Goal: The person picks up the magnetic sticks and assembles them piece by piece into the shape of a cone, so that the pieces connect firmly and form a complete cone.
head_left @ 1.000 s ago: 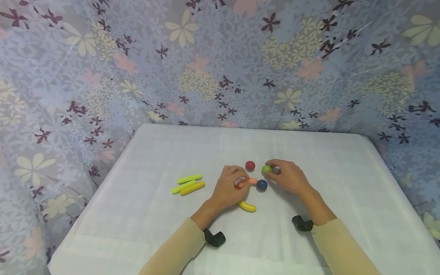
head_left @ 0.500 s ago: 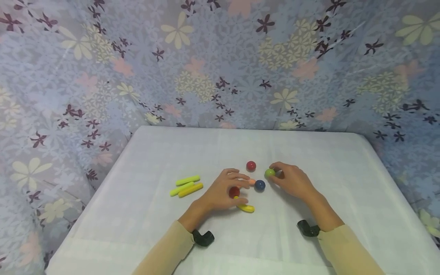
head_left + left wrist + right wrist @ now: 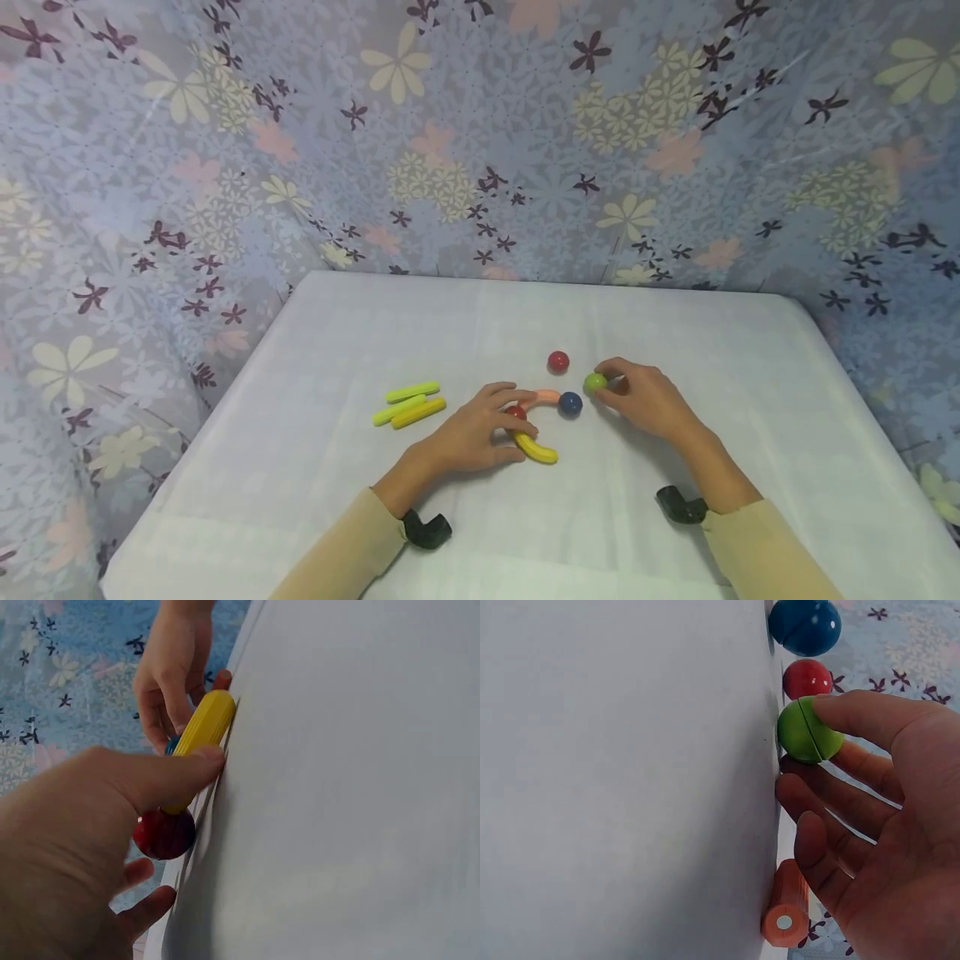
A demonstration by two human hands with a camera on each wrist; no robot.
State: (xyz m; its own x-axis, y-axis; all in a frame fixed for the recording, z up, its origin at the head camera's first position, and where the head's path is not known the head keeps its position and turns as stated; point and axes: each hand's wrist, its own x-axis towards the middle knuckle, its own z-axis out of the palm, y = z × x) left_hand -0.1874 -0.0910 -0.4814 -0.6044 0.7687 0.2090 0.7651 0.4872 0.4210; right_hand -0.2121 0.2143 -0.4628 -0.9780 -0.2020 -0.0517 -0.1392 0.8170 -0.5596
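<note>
In the head view my left hand [image 3: 480,429] spreads over a red ball [image 3: 516,412] and the near end of a curved yellow piece [image 3: 538,450]. The left wrist view has its thumb lying across the yellow piece [image 3: 210,720], with the red ball [image 3: 165,834] just beyond. My right hand [image 3: 648,398] pinches a green ball [image 3: 596,383] between thumb and fingers, low over the table; a fine seam crosses the ball [image 3: 808,731]. Between the hands are a dark blue ball [image 3: 570,404] and a curved orange piece [image 3: 543,397], partly behind left fingers.
A second red ball [image 3: 558,361] sits farther back. Several yellow-green and yellow sticks [image 3: 412,392] lie left of the left hand. A white cloth covers the table [image 3: 360,333], and a flowered curtain [image 3: 480,150] hangs behind it.
My left hand lets go of the orange piece, spreads, and shifts toward the yellow piece. My right hand carries the green ball right and nearer. The far red ball sits slightly farther right.
</note>
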